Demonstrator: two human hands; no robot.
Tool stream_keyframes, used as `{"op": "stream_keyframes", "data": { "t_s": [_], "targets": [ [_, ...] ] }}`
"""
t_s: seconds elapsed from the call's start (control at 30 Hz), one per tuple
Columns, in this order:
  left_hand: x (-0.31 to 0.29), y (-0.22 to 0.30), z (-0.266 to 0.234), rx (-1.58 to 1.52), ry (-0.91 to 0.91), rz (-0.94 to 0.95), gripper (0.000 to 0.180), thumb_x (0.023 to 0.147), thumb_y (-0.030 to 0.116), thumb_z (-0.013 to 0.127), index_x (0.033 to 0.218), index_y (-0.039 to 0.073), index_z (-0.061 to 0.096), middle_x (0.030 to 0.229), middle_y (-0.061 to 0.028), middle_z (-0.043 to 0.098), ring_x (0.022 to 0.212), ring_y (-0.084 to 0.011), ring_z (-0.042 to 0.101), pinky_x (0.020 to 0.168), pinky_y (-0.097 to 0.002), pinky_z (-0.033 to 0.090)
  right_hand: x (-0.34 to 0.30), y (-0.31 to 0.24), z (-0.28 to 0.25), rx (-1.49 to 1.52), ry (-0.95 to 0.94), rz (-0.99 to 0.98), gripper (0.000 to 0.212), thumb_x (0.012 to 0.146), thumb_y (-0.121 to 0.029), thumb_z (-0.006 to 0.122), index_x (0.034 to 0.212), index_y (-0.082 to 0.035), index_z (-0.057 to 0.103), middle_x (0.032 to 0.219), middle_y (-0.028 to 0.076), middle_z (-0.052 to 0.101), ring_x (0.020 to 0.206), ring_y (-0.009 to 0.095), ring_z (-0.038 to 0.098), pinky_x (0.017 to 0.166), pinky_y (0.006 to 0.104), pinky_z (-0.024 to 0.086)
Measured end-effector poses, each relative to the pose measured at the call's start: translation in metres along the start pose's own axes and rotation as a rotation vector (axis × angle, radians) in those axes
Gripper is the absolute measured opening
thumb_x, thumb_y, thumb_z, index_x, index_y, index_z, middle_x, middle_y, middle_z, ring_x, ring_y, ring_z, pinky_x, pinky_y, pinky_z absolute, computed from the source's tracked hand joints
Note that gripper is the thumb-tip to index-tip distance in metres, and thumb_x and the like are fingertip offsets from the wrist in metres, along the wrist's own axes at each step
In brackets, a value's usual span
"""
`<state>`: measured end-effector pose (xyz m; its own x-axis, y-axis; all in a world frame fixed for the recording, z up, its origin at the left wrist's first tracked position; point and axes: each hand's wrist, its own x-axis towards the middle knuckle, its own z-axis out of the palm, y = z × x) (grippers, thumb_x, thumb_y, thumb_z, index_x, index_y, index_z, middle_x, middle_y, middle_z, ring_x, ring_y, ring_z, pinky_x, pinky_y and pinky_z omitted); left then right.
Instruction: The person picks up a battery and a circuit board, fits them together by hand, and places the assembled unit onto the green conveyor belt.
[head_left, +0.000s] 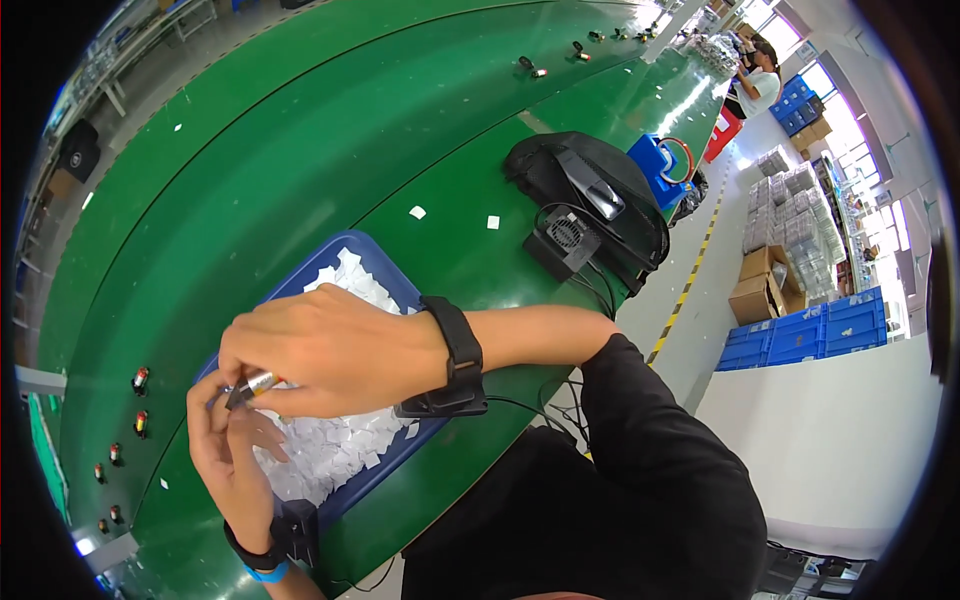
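Over a blue tray [345, 492] heaped with small white paper-like squares [335, 450], my two hands meet. A small silver-and-gold cylinder with a black end [258, 386] sits between them. My right hand [340, 345] comes across from the right and grips the cylinder with bent fingers, most of them hidden under the hand. From below, my left hand [228, 440] reaches up with its fingers curled round the cylinder's black end. Each wrist wears a black strap with a small box on it.
Several small red, black and gold cylinders [141, 424] stand along the green conveyor [250, 170]; more lie farther along. A black bag [590, 190], a black fan box [562, 240] with cables and a blue bin [655, 165] sit to the right. A person [760, 85] works far off.
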<state>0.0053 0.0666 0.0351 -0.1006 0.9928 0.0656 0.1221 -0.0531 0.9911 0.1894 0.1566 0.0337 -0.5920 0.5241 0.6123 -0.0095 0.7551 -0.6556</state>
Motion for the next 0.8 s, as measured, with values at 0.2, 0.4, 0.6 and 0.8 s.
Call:
{"op": "stream_keyframes", "data": {
  "t_s": [0.2, 0.4, 0.6, 0.8],
  "targets": [
    [-0.002, 0.0, -0.002, -0.059, -0.136, -0.025, 0.034, 0.091, -0.004, 0.05, 0.124, -0.002, 0.046, 0.099, -0.0101, 0.061, 0.074, -0.0116, 0.06, 0.054, -0.0234, 0.049, 0.0, 0.002, 0.003, -0.056, 0.073, -0.012, 0.024, 0.076, -0.012, 0.074, 0.093, -0.008, 0.058, 0.086, 0.005, 0.063, 0.079, 0.025, 0.064, 0.059, 0.0364, 0.05],
    [-0.005, 0.007, 0.013, 0.044, -0.053, 0.036, 0.035, 0.09, -0.002, 0.057, 0.124, -0.002, 0.047, 0.104, -0.0107, 0.06, 0.085, -0.0151, 0.062, 0.062, -0.0254, 0.054, 0.005, 0.004, -0.007, -0.139, 0.08, -0.02, 0.027, 0.074, -0.009, 0.076, 0.096, -0.008, 0.06, 0.088, 0.005, 0.064, 0.08, 0.025, 0.064, 0.063, 0.0343, 0.051],
    [0.006, -0.001, -0.01, -0.097, -0.196, -0.133, 0.03, 0.093, 0.005, 0.063, 0.118, -0.001, 0.048, 0.106, -0.0123, 0.065, 0.087, -0.0171, 0.066, 0.066, -0.0281, 0.057, 0.005, 0.001, -0.005, -0.132, -0.021, 0.045, 0.027, 0.072, -0.005, 0.079, 0.094, -0.007, 0.064, 0.089, 0.004, 0.066, 0.08, 0.022, 0.063, 0.065, 0.0311, 0.051],
    [-0.001, 0.005, -0.013, -0.211, -0.165, -0.151, 0.022, 0.095, 0.006, 0.062, 0.112, 0.0, 0.049, 0.096, -0.012, 0.069, 0.082, -0.0178, 0.069, 0.064, -0.0287, 0.058, 0.012, -0.008, -0.018, -0.121, -0.184, 0.058, 0.026, 0.07, 0.001, 0.079, 0.091, -0.008, 0.066, 0.09, 0.003, 0.067, 0.081, 0.02, 0.062, 0.07, 0.0289, 0.049]
  ]
}}
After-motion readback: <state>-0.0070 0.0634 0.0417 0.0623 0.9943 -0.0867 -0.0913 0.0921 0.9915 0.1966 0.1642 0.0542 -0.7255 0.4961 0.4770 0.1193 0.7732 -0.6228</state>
